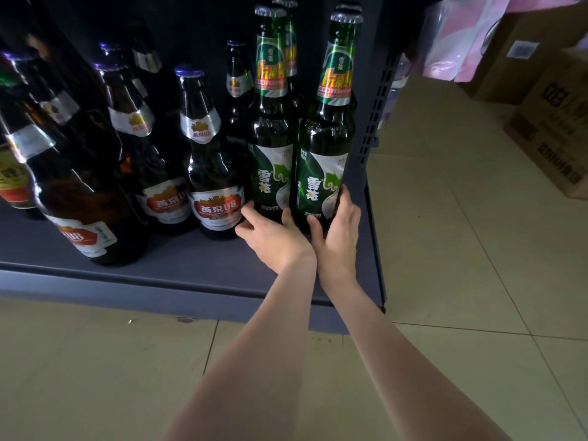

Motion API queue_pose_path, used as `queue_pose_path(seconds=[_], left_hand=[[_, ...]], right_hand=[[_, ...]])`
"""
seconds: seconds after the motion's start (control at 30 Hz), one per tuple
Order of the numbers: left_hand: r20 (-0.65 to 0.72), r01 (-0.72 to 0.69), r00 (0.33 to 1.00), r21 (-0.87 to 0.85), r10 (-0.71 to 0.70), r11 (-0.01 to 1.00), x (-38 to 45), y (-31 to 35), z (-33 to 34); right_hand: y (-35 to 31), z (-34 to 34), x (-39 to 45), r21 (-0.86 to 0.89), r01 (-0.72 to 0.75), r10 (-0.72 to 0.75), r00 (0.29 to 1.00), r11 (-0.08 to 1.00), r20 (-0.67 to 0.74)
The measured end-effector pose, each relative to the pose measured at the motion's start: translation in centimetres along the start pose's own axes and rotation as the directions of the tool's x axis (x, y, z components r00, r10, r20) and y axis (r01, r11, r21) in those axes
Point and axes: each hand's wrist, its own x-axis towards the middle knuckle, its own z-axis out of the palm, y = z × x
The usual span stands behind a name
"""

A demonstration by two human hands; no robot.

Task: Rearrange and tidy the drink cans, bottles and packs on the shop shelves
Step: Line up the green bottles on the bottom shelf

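Crowding brown bottles (216,173) beside green bottles (321,160)

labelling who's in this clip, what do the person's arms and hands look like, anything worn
Both forearms are bare as far as the frame shows: no sleeves, no gloves. The left hand and right hand show no rings, watch or bracelet on the visible wrists. Fingernails look short and unpainted, though small in view. No markings or tattoos are visible.

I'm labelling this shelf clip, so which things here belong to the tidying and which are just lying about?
Part of the job:
left hand gripping the left green bottle
right hand gripping the right green bottle
brown bottles
shelf

Just lying about:
cardboard boxes
pink plastic bag
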Motion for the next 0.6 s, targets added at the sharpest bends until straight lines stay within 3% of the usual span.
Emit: queue_pose_path(seconds=[0.6], left_hand=[[-0.001, -0.022, 1.0, -0.013, 0.022, 1.0, 0.5, -0.44, 0.15]], right_hand=[[-0.61, 0.22, 0.68, -0.033, -0.061, 0.061, 0.998, 0.998, -0.005]])
